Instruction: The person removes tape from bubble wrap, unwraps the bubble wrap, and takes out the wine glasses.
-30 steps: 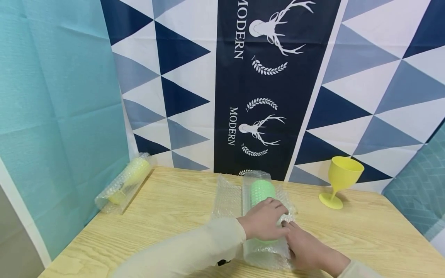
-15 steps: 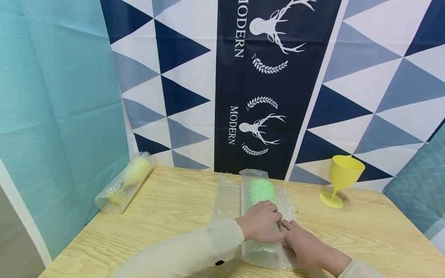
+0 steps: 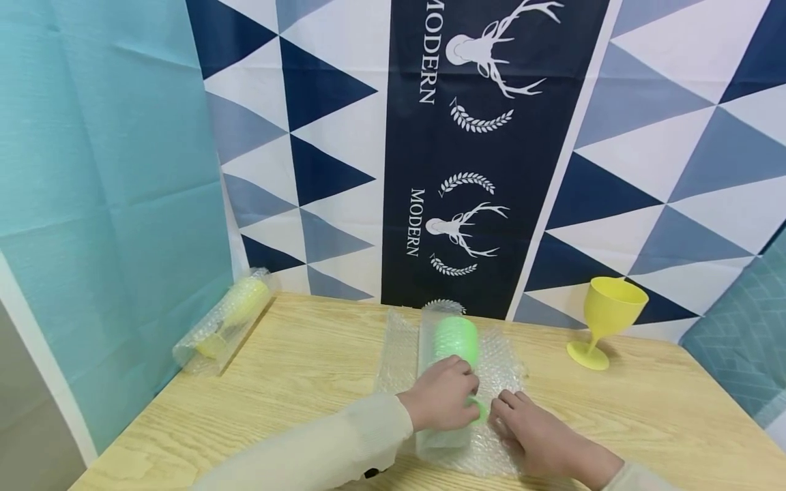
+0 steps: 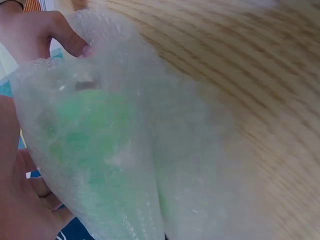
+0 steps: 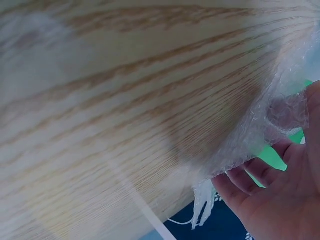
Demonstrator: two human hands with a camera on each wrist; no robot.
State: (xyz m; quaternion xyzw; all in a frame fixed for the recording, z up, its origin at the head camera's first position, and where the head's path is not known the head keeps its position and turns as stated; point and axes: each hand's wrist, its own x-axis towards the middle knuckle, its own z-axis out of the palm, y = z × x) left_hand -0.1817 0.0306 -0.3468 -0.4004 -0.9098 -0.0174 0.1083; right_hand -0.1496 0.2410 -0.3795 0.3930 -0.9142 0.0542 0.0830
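A green goblet (image 3: 457, 339) lies on its side on a sheet of bubble wrap (image 3: 500, 368), its bowl toward the wall and its foot toward me. A layer of the wrap covers the goblet's left part. My left hand (image 3: 443, 395) grips this layer together with the goblet near its foot, hiding the stem. To the right, my right hand (image 3: 534, 431) pinches the sheet's right edge between thumb and fingers. In the left wrist view the goblet shows blurred green through the wrap.
An upright yellow goblet (image 3: 610, 310) stands at the table's back right. At the back left, a bubble-wrapped yellow goblet (image 3: 245, 300) lies along the table's edge. A patterned cloth (image 3: 344, 157) hangs behind the wooden table (image 3: 295, 354).
My left hand has moved left, away from the right hand, and the goblet has rolled left with its wrap. Its green foot now shows between the hands. The right hand has barely moved.
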